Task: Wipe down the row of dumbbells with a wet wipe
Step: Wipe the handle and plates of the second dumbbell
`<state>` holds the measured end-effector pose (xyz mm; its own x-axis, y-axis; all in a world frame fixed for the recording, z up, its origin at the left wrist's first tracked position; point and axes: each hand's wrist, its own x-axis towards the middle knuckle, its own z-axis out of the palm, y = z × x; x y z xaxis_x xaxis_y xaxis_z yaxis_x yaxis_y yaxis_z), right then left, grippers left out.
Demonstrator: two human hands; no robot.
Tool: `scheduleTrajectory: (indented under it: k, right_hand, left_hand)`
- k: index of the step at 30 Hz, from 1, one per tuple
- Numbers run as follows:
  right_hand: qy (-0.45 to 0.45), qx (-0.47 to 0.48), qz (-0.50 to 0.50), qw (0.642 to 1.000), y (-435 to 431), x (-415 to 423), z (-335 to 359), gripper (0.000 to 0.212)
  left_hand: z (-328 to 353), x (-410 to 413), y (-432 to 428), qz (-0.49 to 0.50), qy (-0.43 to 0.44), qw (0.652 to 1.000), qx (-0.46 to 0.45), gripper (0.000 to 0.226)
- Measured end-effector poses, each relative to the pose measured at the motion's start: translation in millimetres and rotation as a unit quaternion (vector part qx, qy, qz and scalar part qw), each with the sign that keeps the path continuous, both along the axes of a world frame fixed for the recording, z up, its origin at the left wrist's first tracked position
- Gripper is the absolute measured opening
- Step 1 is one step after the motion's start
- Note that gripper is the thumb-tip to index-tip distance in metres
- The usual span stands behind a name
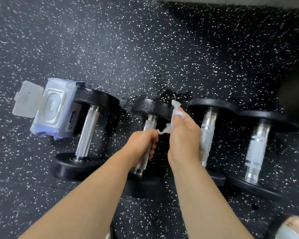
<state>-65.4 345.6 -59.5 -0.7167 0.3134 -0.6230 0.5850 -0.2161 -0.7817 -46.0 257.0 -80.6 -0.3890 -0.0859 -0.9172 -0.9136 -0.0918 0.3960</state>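
**Both hands on the second dumbbell**

The left hand (141, 142) is wrapped around the knurled steel handle of the second dumbbell (151, 109) from the left, fingers curled closed on the bar. The right hand (183, 135) sits just right of it, fingers closed on a crumpled white wet wipe (175, 107), which is pressed against the right edge of that dumbbell's far black head. A twisted tail of the wipe trails down and left until it touches the left hand's knuckles.

Four dumbbells lie side by side on the speckled black rubber floor (145, 49), handles running near to far. The first dumbbell (88, 130) lies to the left, with a strip of bare floor between it and the held one. The third dumbbell (207, 133) lies close beside the right hand, and the fourth dumbbell (255, 147) lies just right of that; both are blurred.

A pack of wipes (53, 111) rests on the floor, touching the left side of the first dumbbell's far head. Its flip lid (27, 98) is thrown open to the left, showing the oval dispensing slot; whether a wipe pokes out cannot be told.

Beyond the row the floor is open up to a pale edge (231, 1) at the far right. Open floor also lies to the left of the pack. At the near right corner a shoe (290, 228) shows.
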Motion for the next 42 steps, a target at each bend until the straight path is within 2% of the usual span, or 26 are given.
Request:
scheduleTrajectory:
  k: [2,4,5,11,14,18,21,23,24,26,30,31,33,36,38,42]
  right_hand:
    - [0.014,0.031,0.033,0.999,-3.1,-3.2,-0.1,0.033]
    - [0.02,0.046,0.054,0.997,-5.0,-5.1,4.2,0.032]
    - [0.023,0.054,0.067,0.996,-6.7,-4.7,6.9,0.032]
    - [0.072,0.126,0.142,0.979,-24.7,2.7,11.9,0.04]
    - [0.07,0.11,0.135,0.982,-27.6,0.3,4.9,0.041]
    - [0.04,0.056,0.07,0.995,-24.0,-5.1,-1.1,0.04]
    - [-0.02,-0.111,-0.021,0.993,-9.4,-10.7,-3.3,0.033]
    - [-0.08,-0.225,-0.096,0.966,-3.0,-14.1,-2.2,0.031]
    - [-0.082,-0.247,-0.111,0.959,-1.7,-14.4,0.1,0.03]
    - [-0.039,-0.211,-0.087,0.973,-2.9,-12.6,5.9,0.031]
    - [0.046,-0.053,0.034,0.997,-6.2,4.6,20.7,0.034]
    - [0.048,-0.043,0.039,0.997,-5.9,6.4,19.7,0.034]
    - [0.033,-0.098,0.009,0.995,-2.2,0.6,16.6,0.029]
    - [-0.034,-0.257,-0.087,0.962,7.9,-12.4,2.9,0.029]
    - [-0.089,-0.334,-0.107,0.932,11.1,-13.3,-9.1,0.024]
    - [-0.153,-0.4,-0.102,0.898,11.4,-13.6,-25.2,0.026]
  left_hand:
    - [1.8,4.7,4.9,-0.041,0.027,0.99,-0.13,0.014]
    - [4.0,13.6,12.4,-0.145,0.039,0.947,-0.284,0.024]
    - [7.0,16.3,15.3,-0.176,0.038,0.928,-0.326,0.027]
    - [8.0,12.5,4.3,-0.14,0.059,0.927,-0.342,0.016]
    - [3.0,14.4,-3.8,-0.118,0.071,0.941,-0.31,0.021]
    - [3.4,21.8,-3.2,-0.033,0.067,0.976,-0.206,0.024]
    - [5.0,26.8,1.9,0.026,0.071,0.991,-0.112,0.028]
    - [6.9,25.1,4.4,0.042,0.075,0.994,-0.067,0.03]
    - [7.4,23.4,5.2,0.044,0.076,0.995,-0.055,0.031]
    - [8.9,20.4,6.2,0.043,0.082,0.995,-0.048,0.031]
    - [11.9,18.4,6.4,0.041,0.1,0.993,-0.039,0.031]
    - [12.7,18.6,5.5,0.037,0.101,0.994,-0.029,0.031]
    - [15.5,19.2,3.2,0.027,0.095,0.995,0.007,0.032]
    - [17.5,20.5,-2.1,0.019,0.062,0.995,0.074,0.041]
    - [17.8,21.7,-6.2,0.016,0.04,0.99,0.134,0.046]
    - [20.9,23.2,-13.6,0.01,0.013,0.973,0.231,0.042]
